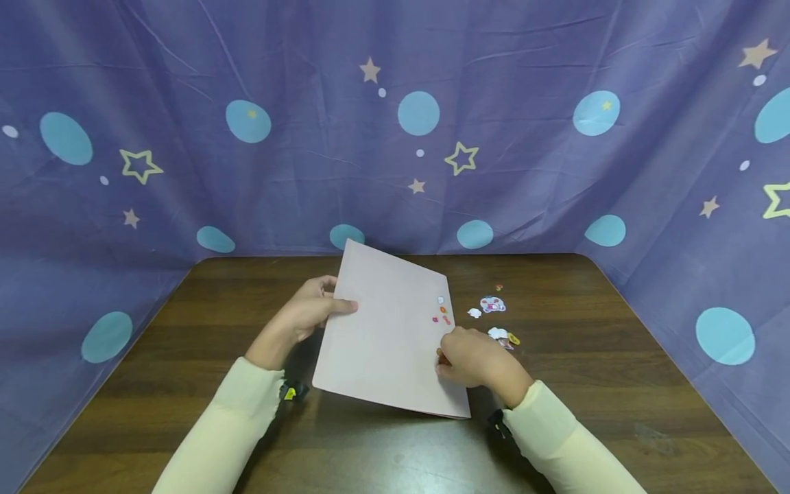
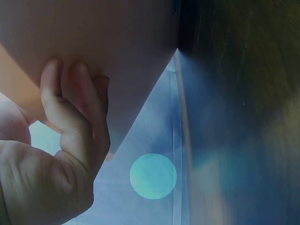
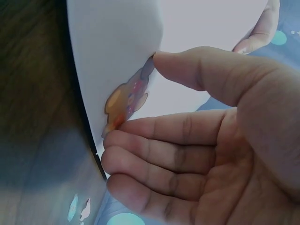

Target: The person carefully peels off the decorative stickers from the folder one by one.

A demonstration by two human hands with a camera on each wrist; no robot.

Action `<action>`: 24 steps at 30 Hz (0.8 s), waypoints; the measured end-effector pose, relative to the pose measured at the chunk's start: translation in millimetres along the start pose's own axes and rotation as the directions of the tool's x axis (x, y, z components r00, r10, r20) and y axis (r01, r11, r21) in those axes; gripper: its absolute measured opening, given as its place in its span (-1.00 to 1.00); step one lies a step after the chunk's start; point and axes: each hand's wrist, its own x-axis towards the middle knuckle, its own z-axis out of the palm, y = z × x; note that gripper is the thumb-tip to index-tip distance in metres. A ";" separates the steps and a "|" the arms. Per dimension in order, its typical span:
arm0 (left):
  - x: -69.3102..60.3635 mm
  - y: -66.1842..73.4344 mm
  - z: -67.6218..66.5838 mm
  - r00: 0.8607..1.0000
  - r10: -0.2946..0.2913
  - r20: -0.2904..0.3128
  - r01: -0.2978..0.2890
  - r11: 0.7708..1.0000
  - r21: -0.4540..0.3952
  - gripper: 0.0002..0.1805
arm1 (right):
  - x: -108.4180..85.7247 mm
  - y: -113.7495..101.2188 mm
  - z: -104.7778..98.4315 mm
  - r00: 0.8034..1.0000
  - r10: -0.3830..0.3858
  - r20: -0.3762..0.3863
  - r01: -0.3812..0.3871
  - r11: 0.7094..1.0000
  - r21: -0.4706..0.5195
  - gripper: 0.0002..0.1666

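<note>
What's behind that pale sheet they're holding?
Fingers of the left hand touch its back, with wooden table and patterned curtain beyond. Anything else the sheet covers can't be seen.

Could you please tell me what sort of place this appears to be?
Probably an indoor craft corner: a brown wood-grained table stands before a star-patterned purple curtain, and small stickers lie on the table beside a tilted pale sheet.

Starry purple curtain (image 1: 345, 151) behind brown table (image 1: 154, 391)
</note>
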 end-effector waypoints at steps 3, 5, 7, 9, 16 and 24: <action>0.1 -0.7 -0.4 1.000 0.006 0.006 -0.006 1.000 0.001 -0.38 | 0.2 -1.1 1.3 1.000 -0.001 -0.007 0.001 1.000 -0.007 -0.50; 0.3 -1.0 -0.8 1.000 0.005 0.008 -0.005 1.000 0.002 -0.39 | 0.5 -1.7 2.0 1.000 0.007 -0.010 -0.007 1.000 -0.010 -0.50; 0.0 -0.4 -0.6 1.000 0.001 0.005 -0.001 1.000 0.001 -0.40 | 0.8 -2.3 2.4 1.000 0.009 -0.019 -0.010 1.000 -0.014 -0.50; -0.6 0.4 -0.2 1.000 -0.005 0.001 0.005 1.000 -0.002 -0.41 | 1.1 -2.9 2.7 1.000 0.009 -0.027 -0.009 1.000 -0.023 -0.50; -1.2 2.1 0.7 1.000 -0.008 -0.001 0.008 1.000 0.000 -0.39 | -0.3 -6.5 2.8 0.999 0.000 -0.046 -0.002 0.998 -0.055 -0.50; -0.1 1.8 -0.2 1.000 -0.016 0.000 0.016 1.000 -0.004 -0.38 | -1.4 -12.0 3.8 0.997 0.037 -0.065 -0.044 0.993 -0.110 -0.55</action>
